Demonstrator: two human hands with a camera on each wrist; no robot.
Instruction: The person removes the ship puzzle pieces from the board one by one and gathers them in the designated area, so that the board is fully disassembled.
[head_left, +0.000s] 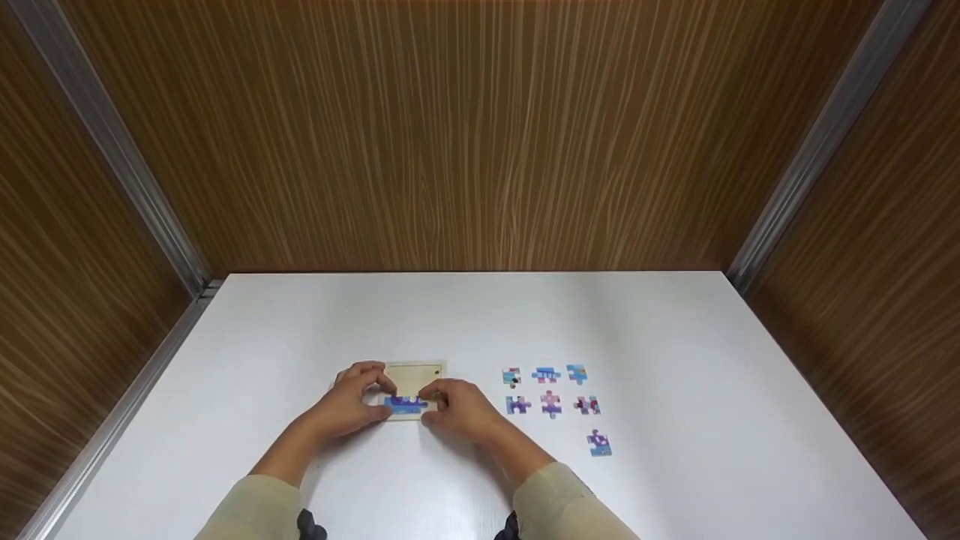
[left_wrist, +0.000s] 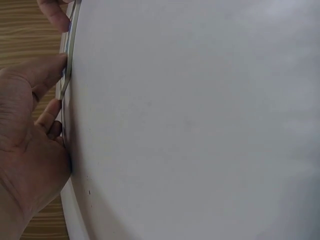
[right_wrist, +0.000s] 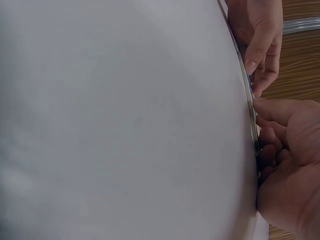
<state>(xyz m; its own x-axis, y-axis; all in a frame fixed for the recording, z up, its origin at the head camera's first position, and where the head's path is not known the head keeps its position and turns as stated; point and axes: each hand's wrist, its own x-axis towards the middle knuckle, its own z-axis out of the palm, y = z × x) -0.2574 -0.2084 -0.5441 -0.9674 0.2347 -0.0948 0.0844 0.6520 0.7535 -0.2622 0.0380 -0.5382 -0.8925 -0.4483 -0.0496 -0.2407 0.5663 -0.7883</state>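
Observation:
A shallow light-wood puzzle tray (head_left: 412, 373) lies on the white table. Joined blue and purple jigsaw pieces (head_left: 405, 406) sit along its near edge. Arched over the tray's left side is my left hand (head_left: 351, 397), its thumb and index fingertips touching the left end of those pieces. My right hand (head_left: 465, 409) is at the right side with its fingers bent, index and thumb tips by the right end of the pieces; whether they pinch a piece is hidden. Both wrist views catch the tray edge-on, with the left thumb (left_wrist: 52, 67) and right thumb (right_wrist: 275, 109) against its rim.
To the right of the tray several loose jigsaw pieces lie spread in rows, among them a pink one (head_left: 551, 404) and a blue one (head_left: 577, 373). A purple piece (head_left: 599, 443) lies nearer the front. Wood-grain walls (head_left: 465, 135) enclose the table's back and sides.

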